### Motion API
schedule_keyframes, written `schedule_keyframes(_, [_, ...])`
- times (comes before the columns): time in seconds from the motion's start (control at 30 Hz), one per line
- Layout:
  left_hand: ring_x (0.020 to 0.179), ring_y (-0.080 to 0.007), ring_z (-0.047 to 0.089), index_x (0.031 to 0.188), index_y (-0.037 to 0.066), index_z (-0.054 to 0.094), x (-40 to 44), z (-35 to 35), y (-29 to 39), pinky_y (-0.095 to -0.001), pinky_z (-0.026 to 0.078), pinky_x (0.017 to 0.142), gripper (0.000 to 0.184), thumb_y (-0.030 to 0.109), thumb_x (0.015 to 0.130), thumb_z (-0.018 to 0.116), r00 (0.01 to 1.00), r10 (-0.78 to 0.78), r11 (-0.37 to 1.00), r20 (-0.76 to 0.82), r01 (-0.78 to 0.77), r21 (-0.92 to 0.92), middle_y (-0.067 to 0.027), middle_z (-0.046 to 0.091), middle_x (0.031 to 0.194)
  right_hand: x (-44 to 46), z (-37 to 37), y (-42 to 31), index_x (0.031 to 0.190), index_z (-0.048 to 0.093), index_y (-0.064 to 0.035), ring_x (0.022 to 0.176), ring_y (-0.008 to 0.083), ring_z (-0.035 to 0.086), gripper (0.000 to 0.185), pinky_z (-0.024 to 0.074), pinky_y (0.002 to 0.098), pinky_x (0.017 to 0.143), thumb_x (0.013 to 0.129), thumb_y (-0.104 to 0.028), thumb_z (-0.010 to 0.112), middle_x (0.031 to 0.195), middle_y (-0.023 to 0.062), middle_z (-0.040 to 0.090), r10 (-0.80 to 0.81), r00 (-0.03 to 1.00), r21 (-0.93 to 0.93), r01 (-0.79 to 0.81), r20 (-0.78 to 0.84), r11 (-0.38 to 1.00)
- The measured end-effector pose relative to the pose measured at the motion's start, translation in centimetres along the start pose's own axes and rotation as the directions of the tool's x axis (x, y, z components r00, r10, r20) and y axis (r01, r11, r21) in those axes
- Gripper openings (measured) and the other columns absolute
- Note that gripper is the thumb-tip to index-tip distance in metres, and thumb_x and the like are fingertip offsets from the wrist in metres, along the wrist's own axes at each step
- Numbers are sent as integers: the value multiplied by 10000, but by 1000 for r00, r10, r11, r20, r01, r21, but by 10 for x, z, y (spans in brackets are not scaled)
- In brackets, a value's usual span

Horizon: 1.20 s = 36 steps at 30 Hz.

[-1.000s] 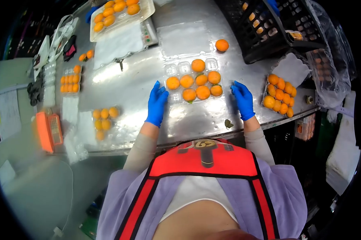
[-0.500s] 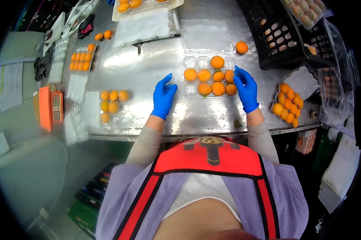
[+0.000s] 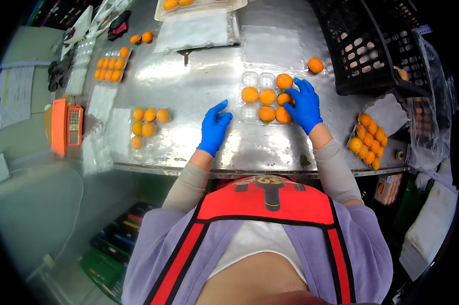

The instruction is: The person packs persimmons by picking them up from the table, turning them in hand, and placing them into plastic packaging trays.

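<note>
A brushed steel table (image 3: pixel 260 152) spreads out beneath both hands, and a black slatted plastic crate (image 3: pixel 362 53) stands beyond and to the right of the right hand. The clear plastic tray with moulded cups (image 3: pixel 249 113) lies mainly to the left of the blue-gloved right hand (image 3: pixel 306 108), its long axis running from left to right, across the line of that forearm. This hand is clearly the nearer one: it reaches over the tray's right end, fingers bent and turned leftward, their tips at the round, smooth-skinned orange fruits (image 3: pixel 267 96) seated there. Whether they grip one or merely touch it I cannot tell, since the glove hides the end cups. The blue-gloved left hand (image 3: pixel 215 131) holds nothing, thumb and fingers spread apart, with the tray ahead of it and to its right, near but not touching. The bare cups that show are at the left end, on the left hand's side, and along the far edge. A single loose orange fruit (image 3: pixel 315 65) rests on the steel just beyond the right hand, slightly to its right. A small dark green leaf (image 3: pixel 305 161) lies on the body side of that same hand.
</note>
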State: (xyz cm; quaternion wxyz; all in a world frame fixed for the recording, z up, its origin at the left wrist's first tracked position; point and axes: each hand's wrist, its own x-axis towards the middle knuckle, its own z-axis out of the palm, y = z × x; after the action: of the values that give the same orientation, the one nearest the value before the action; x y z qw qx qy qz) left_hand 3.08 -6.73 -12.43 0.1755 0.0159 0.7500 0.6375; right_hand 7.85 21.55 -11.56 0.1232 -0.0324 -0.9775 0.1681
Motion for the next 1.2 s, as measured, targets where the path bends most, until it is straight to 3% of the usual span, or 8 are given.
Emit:
schedule_keyframes(0.23, [829, -108, 523, 1227, 71, 524, -6, 3, 7, -253, 452, 787, 456, 67, 785, 637, 1000, -23, 998, 15, 24, -64, -39, 565, 1010, 7, -14, 9, 912, 616, -86, 1128, 327, 449, 324, 396, 426, 915, 676, -278, 727, 1238, 124, 490, -23, 999, 148, 29, -37, 989])
schedule_keyframes(0.33, [961, -175, 540, 1270, 100, 476, -14, 17, 45, -295, 454, 842, 546, 109, 763, 681, 978, 196, 951, 67, -207, 231, -74, 526, 1202, 6, -28, -12, 887, 612, -60, 1111, 302, 458, 330, 388, 395, 923, 675, -274, 749, 1223, 121, 496, 67, 992, 405, -18, -108, 914])
schedule_keyframes(0.47, [1128, -285, 500, 1273, 137, 472, -23, 45, 102, -370, 455, 893, 600, 120, 719, 702, 775, 591, 699, 223, -630, 338, -130, 518, 1209, 7, -44, -57, 1156, 520, -18, 947, 192, 560, 536, 431, 312, 856, 704, -189, 750, 892, 55, 591, 158, 987, 707, -105, -10, 700])
schedule_keyframes(0.63, [1092, -301, 521, 1263, 128, 481, -19, 54, 111, -363, 443, 908, 621, 118, 691, 722, 775, 598, 658, 203, -620, 426, -140, 523, 1194, 10, -67, -85, 1148, 528, -13, 886, 149, 584, 467, 468, 264, 766, 744, -147, 718, 908, 52, 593, 175, 979, 841, -183, 107, 510])
schedule_keyframes(0.73, [1108, -267, 525, 1275, 89, 457, -19, 48, 118, -347, 436, 924, 605, 83, 722, 705, 810, 557, 788, 181, -585, 195, -122, 503, 1243, 12, -77, -81, 1128, 544, -13, 891, 138, 583, 392, 469, 253, 768, 786, -149, 680, 964, 63, 602, 134, 981, 873, -186, 139, 451])
schedule_keyframes(0.8, [1152, -224, 493, 1291, 51, 421, -24, 46, 128, -337, 424, 948, 579, 28, 766, 663, 949, 241, 864, 205, -113, -491, -98, 454, 1314, 10, -84, -81, 1116, 553, -15, 906, 139, 579, 350, 464, 256, 789, 813, -159, 654, 993, 69, 605, 94, 987, 898, -160, 133, 410])
schedule_keyframes(1.0, [1214, -209, 428, 1323, 49, 369, -30, 42, 138, -354, 361, 1009, 622, 8, 771, 652, 933, 296, 846, 202, -158, -509, -95, 377, 1383, 11, -99, -93, 1227, 508, -38, 919, 116, 536, 390, 413, 252, 839, 873, -197, 555, 983, 39, 589, 68, 964, 966, -257, 257, -2])
schedule_keyframes(1.2, [1220, -217, 423, 1319, 50, 372, -28, 43, 140, -361, 326, 1030, 657, 25, 742, 685, 911, 379, 870, 163, -291, -397, -112, 370, 1389, 16, -107, -101, 1341, 376, -58, 973, 122, 519, 495, 414, 273, 869, 886, -200, 506, 1013, 39, 543, -75, 913, 899, -409, 402, -157])
